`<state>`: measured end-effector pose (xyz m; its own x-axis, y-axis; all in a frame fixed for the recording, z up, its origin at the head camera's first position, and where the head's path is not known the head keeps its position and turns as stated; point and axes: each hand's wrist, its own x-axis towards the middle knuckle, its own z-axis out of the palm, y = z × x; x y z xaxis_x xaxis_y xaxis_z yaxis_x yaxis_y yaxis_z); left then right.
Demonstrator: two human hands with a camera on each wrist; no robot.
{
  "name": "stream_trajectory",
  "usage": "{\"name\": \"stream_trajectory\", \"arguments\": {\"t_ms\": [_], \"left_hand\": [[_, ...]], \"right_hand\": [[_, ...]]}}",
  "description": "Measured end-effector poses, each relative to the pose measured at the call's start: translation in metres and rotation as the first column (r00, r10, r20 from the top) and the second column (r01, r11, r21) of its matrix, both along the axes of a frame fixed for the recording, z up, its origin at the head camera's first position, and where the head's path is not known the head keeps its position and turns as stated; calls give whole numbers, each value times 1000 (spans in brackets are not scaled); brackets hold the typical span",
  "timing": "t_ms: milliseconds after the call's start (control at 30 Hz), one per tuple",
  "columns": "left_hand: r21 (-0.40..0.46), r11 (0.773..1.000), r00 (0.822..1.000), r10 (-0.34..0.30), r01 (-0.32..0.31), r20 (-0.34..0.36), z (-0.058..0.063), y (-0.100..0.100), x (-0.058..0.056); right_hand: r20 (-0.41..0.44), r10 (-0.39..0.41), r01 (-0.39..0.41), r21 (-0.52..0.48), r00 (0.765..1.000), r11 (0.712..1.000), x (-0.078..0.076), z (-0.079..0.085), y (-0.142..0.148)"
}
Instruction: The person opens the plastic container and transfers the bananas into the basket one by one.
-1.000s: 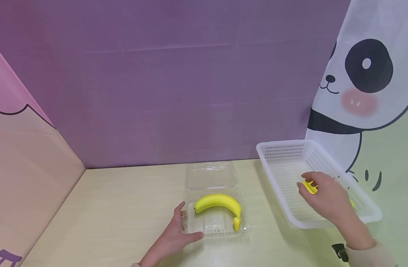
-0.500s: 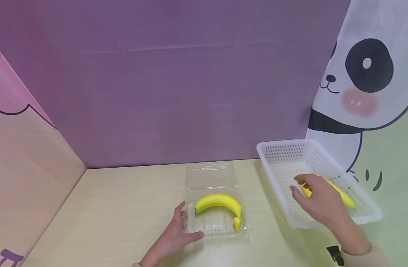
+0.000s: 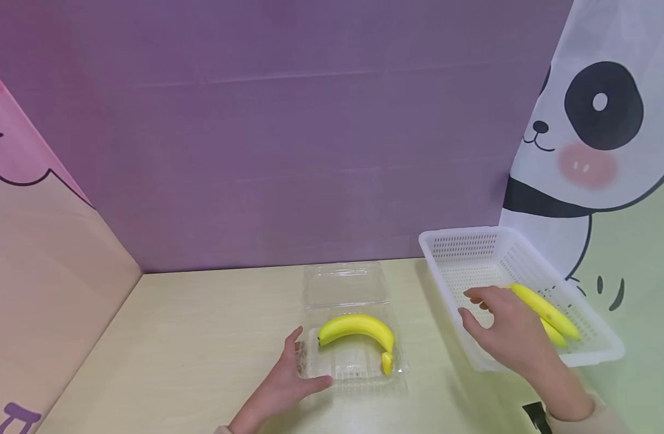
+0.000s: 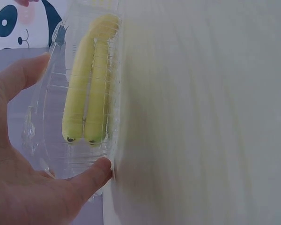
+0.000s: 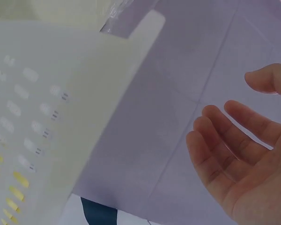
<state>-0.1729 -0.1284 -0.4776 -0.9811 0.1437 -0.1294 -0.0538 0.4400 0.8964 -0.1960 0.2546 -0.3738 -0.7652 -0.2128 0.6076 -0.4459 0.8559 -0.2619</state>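
A clear plastic clamshell box lies with its lid folded back on the table, a curved yellow banana in its base. My left hand holds the box's near left corner, thumb along the front and fingers at the left side. Seen through the plastic in the left wrist view, the banana looks doubled. Over the white basket is my right hand, its fingers loosely bent with nothing between them in the right wrist view. Two bananas lie in the basket, partly hidden behind that hand.
The basket has slotted walls and stands right of the box on the pale wooden table. A purple cloth wall rises along the back edge, with a panda-printed panel at the right.
My right hand has shifted left and slightly toward me over the basket, which uncovers the bananas there. The left hand, box and its banana keep their places.
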Motion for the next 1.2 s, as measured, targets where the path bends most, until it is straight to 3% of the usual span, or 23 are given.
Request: {"name": "stream_trajectory", "arguments": {"t_ms": [233, 500, 800, 1200], "left_hand": [[-5, 1000, 1000, -2, 2, -6, 0, 0, 0], [1, 1000, 1000, -4, 4, -8, 0, 1, 0], [-4, 1000, 1000, -10, 10, -17, 1, 0, -1], [13, 1000, 1000, -14, 14, -19, -1, 0, -1]], "right_hand": [[-2, 16, -16, 5, 1000, 1000, 5, -2, -11], [-99, 82, -80, 24, 992, 997, 4, -5, -20], [-81, 106, -104, 30, 991, 994, 7, -8, -32], [-130, 153, -148, 47, 980, 988, 0, -13, -45]]}}
